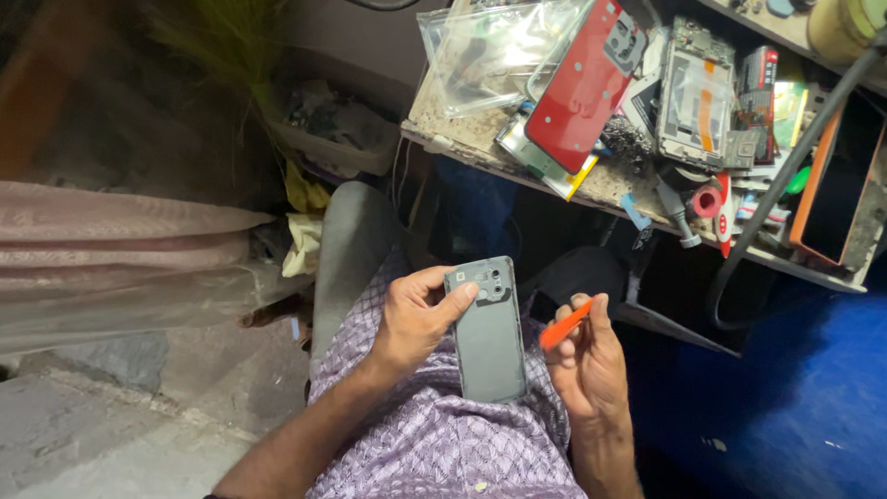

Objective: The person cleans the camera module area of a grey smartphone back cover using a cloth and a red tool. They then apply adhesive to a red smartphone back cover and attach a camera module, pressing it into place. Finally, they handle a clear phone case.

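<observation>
Grey rectangular phone back (488, 337): smooth, faintly glossy, plastic-looking.
Orange flat pry tool (565, 324): matt plastic.
Purple patterned shirt (443, 434): woven cloth, soft, matt.
Red phone back cover (582, 83): shiny, smooth plastic.
Clear bags (490, 46): glossy plastic film.
Desk (462, 129): rough, worn, speckled top.

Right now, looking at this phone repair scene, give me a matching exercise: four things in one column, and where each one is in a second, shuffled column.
Things:
1. grey phone
2. orange pry tool
3. red back cover
4. clear plastic bags

Places:
A. at the workbench's far left corner
B. between the right hand's fingers
C. lying on the workbench, camera cutout at the top
D. back up on the lap, steadied by the left hand

Pairs: 1-D, 2-B, 3-C, 4-A
</observation>
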A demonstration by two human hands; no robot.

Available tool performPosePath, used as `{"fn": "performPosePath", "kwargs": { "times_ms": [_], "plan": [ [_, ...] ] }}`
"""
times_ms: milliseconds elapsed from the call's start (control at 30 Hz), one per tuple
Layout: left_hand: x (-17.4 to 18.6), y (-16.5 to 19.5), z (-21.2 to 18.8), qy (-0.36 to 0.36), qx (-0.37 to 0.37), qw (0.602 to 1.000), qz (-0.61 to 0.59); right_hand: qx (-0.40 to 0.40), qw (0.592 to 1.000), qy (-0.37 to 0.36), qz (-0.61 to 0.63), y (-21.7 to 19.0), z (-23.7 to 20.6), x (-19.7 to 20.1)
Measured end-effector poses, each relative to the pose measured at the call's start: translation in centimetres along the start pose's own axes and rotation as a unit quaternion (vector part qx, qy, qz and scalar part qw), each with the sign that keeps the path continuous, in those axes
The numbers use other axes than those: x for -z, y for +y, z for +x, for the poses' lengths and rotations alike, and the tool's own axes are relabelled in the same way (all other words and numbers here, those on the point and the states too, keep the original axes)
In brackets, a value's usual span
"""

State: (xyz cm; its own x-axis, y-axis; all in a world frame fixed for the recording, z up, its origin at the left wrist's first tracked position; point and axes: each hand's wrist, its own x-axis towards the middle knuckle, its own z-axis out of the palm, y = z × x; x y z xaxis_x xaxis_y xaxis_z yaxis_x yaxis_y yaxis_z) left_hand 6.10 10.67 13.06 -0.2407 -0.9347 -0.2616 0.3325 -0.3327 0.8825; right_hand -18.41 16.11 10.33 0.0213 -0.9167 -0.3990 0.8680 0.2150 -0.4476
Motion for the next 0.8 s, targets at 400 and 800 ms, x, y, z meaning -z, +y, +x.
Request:
{"fn": "performPosePath", "kwargs": {
  "times_ms": [400, 800],
  "plan": [
    [-0.1, -0.2, -0.1, 0.014, 0.001, 1.0, 0.009, 0.112, 0.979, 0.015, -0.168, 1.4, -0.5, -2.0],
    [-0.5, 0.6, -0.5, 0.046, -0.028, 0.992, 0.111, 0.322, 0.724, -0.072, -0.606, 2.7, -1.8, -7.3]
  ]
}}
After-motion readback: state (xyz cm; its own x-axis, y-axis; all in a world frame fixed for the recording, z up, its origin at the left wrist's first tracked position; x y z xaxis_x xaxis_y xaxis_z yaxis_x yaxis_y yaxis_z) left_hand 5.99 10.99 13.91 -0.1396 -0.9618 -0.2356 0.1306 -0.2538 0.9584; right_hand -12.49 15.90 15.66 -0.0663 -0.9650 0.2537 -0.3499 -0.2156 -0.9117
